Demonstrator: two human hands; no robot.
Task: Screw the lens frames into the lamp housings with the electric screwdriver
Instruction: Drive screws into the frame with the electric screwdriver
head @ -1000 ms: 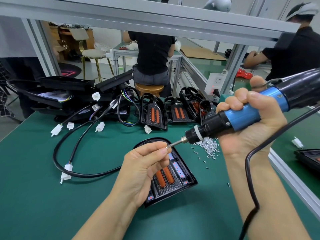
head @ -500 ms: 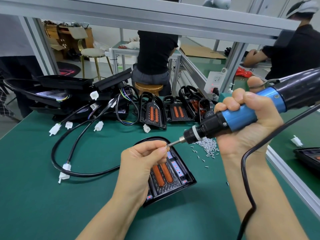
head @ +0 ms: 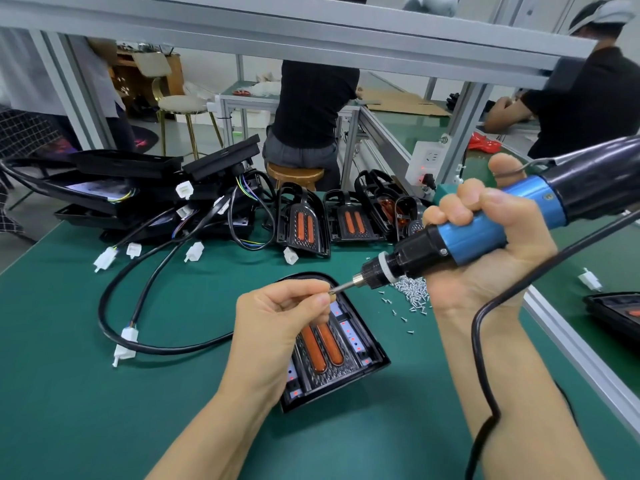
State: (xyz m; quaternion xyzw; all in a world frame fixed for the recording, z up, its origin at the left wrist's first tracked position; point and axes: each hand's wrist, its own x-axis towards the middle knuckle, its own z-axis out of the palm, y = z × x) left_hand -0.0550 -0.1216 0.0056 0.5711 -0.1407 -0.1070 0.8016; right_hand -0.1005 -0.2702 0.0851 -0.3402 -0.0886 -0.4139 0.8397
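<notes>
Right now the lamp housing lies flat on the green tabletop, near the middle and a bit toward the near edge. Its lens frame, with two orange strips, sits inside it. The housing looks like hard black plastic, stiff and probably light, so it may slide if pushed. A good place to hold it would be its outer rim, away from the orange strips.

The left hand hovers over the top end of the housing. Its fingers are pinched together at the tip of the electric screwdriver. They seem to be putting a tiny screw on the bit, but the screw is too small to see. Such a screw would be slippery and easy to drop.

The right hand wraps tight around the blue handle, and the tool is tilted down to the left. A black cord hangs from it.

A pile of small screws lies just right of the housing. More housings stand along the far edge, beside black cables with white plugs.
</notes>
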